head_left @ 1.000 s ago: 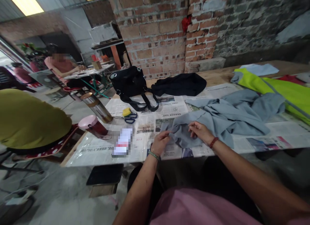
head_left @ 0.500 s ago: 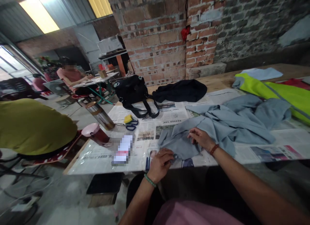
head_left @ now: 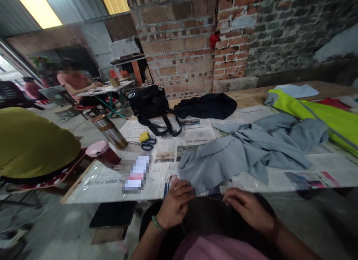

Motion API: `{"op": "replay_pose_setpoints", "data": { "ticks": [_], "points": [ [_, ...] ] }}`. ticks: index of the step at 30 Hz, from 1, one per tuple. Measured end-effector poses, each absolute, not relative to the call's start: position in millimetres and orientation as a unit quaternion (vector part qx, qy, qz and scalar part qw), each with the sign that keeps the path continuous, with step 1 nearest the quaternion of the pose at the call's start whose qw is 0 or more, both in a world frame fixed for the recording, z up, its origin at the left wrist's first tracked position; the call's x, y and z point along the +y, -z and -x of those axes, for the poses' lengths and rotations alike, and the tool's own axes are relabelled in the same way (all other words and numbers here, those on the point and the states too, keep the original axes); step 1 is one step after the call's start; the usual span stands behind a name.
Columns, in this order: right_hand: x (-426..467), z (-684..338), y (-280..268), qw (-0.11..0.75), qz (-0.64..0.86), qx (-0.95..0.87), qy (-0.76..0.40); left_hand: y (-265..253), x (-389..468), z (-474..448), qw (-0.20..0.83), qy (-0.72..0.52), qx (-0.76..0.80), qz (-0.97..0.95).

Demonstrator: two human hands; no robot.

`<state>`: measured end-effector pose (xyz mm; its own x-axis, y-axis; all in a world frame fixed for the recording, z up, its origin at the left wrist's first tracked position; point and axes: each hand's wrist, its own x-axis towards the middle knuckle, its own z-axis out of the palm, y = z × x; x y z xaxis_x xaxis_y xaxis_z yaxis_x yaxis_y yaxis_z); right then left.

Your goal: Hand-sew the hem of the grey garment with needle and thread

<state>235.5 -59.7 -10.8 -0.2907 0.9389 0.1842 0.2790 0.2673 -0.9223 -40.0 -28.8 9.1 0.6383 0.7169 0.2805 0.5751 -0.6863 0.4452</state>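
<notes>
A crumpled piece of grey cloth [head_left: 220,163] lies on the newspaper-covered table [head_left: 92,185] in front of me. My left hand [head_left: 175,204], with a green bracelet at the wrist, is at the table's front edge. Its fingers are curled together and their tips meet the near left corner of the cloth; what they grip is hidden. Over my lap, just off the table edge, my right hand [head_left: 248,207] is closed, thumb and fingers drawn together. Motion blurs it slightly, and anything between its fingertips is too small to make out.
Left on the table are a phone [head_left: 137,174], a pink-lidded cup [head_left: 103,155], a steel flask [head_left: 110,131] and scissors [head_left: 147,143]. Behind lie a black bag [head_left: 148,105] and dark cloth [head_left: 207,106]; a yellow-green garment [head_left: 304,109] is right. Another person [head_left: 36,144] sits at left.
My right hand has moved from above the grey cloth down toward my lap, past the table edge. My left hand has shifted slightly down and left, and the view has moved a little.
</notes>
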Motion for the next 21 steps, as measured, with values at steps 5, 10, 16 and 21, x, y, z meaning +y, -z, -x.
{"op": "replay_pose_setpoints", "data": {
  "ticks": [5,10,16,21],
  "points": [
    [-83,-211,24,0.381,0.359,-0.775,-0.353,-12,-41,55,0.147,-0.237,0.384,-0.880],
    [-85,-180,31,0.328,0.322,-0.803,-0.379,-24,-28,47,0.100,-0.290,0.422,-0.853],
    [-81,-170,59,0.222,0.390,-0.786,-0.424,-42,0,2,0.032,-0.231,0.382,-0.894],
    [-78,-170,69,0.185,0.390,-0.774,-0.463,-45,22,-50,0.035,-0.213,0.340,-0.915]
  ]
}}
